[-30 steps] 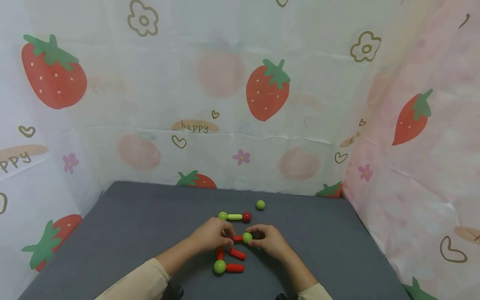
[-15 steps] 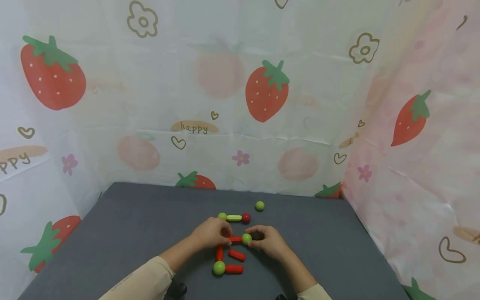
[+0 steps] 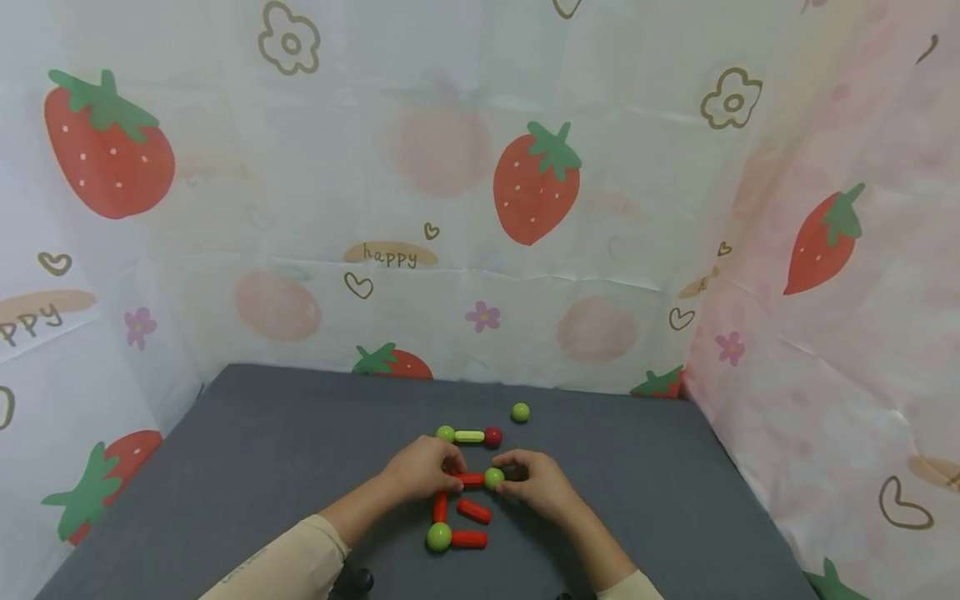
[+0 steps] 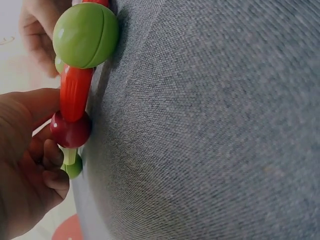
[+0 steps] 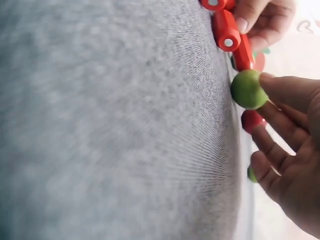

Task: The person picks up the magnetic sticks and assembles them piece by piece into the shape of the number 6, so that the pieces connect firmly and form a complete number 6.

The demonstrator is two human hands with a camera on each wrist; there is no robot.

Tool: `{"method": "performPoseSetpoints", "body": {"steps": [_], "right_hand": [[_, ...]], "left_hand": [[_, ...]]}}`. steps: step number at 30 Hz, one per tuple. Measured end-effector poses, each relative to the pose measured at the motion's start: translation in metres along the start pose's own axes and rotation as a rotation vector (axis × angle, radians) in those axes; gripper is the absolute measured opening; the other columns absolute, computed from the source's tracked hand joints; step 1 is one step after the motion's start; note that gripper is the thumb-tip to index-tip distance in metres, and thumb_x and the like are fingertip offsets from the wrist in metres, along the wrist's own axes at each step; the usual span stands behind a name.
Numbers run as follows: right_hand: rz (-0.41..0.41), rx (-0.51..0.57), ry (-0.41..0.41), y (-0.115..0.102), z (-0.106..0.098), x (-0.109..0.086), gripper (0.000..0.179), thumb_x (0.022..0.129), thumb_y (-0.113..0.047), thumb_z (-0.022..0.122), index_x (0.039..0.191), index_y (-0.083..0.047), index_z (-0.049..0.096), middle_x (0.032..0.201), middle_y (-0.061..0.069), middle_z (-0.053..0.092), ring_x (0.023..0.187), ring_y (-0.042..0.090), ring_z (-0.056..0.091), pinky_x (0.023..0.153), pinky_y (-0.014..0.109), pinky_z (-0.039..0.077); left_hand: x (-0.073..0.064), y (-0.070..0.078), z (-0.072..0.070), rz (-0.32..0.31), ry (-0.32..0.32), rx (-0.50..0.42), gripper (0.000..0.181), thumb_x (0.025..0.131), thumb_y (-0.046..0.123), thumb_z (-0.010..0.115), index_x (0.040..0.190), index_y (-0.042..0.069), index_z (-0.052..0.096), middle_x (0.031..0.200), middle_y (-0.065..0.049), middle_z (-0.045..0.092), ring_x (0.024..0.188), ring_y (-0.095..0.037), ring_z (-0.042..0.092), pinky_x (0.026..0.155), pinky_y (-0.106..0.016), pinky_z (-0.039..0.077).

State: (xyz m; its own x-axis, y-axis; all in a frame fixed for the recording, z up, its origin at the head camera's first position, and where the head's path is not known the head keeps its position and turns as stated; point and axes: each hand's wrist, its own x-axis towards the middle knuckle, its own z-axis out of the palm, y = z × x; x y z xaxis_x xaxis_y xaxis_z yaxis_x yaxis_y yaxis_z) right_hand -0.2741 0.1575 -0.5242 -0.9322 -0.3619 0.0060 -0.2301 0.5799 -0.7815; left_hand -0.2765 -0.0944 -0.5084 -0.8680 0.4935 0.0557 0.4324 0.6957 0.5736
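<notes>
My left hand (image 3: pixel 422 468) pinches the left end of a red magnetic rod (image 3: pixel 472 480); in the left wrist view its fingers also lie by a dark red ball (image 4: pixel 71 130). At that rod's right end, my right hand (image 3: pixel 543 483) pinches a green ball (image 3: pixel 493 478) between thumb and fingers. Another red rod (image 3: pixel 440 508) runs from under my left hand to a near green ball (image 3: pixel 438 537), which joins a further red rod (image 3: pixel 469 539). Between these lies a loose red rod (image 3: pixel 475 511), its metal end (image 5: pixel 228 43) showing in the right wrist view.
Behind my hands, a light green rod (image 3: pixel 469 437) links a green ball (image 3: pixel 446 434) to a red ball (image 3: pixel 492 437). Farther back sits a lone green ball (image 3: pixel 521 412). A strawberry-print cloth (image 3: pixel 637 208) encloses the dark grey tabletop (image 3: pixel 300 417).
My left fingers have shifted slightly left, so more of the red rod shows between my hands. My right hand still holds the green ball in nearly the same place.
</notes>
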Motion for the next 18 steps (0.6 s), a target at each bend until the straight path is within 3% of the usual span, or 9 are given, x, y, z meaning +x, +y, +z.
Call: {"method": "performPoseSetpoints", "body": {"steps": [5,10,18], "right_hand": [[-0.095,-0.124,0.082,-0.014,0.0,-0.008,0.034,0.086,-0.023,0.084,0.118,-0.014,0.076,0.111,-0.002,0.071,0.098,0.021,0.061,0.079,0.036,0.049],[-0.17,-0.162,0.068,-0.028,0.003,-0.016,0.031,0.086,-0.02,0.084,0.115,-0.014,0.077,0.106,-0.004,0.073,0.095,0.02,0.061,0.079,0.033,0.049],[-0.113,-0.17,0.01,-0.033,0.019,-0.027,0.024,0.085,-0.023,0.085,0.107,-0.017,0.08,0.098,-0.008,0.07,0.088,0.014,0.057,0.075,0.03,0.045]], "left_hand": [[-0.001,0.001,0.0,0.009,0.006,-0.002,0.012,0.087,0.022,0.083,0.098,0.021,0.079,0.088,0.012,0.072,0.081,-0.005,0.064,0.072,-0.03,0.054],[-0.001,0.0,0.0,0.006,0.015,0.0,0.011,0.087,0.022,0.084,0.097,0.022,0.079,0.087,0.013,0.072,0.079,-0.004,0.064,0.071,-0.029,0.053],[-0.001,-0.001,0.002,0.0,0.019,0.013,0.01,0.086,0.023,0.084,0.095,0.024,0.079,0.085,0.015,0.07,0.076,-0.003,0.062,0.068,-0.027,0.052]]}}
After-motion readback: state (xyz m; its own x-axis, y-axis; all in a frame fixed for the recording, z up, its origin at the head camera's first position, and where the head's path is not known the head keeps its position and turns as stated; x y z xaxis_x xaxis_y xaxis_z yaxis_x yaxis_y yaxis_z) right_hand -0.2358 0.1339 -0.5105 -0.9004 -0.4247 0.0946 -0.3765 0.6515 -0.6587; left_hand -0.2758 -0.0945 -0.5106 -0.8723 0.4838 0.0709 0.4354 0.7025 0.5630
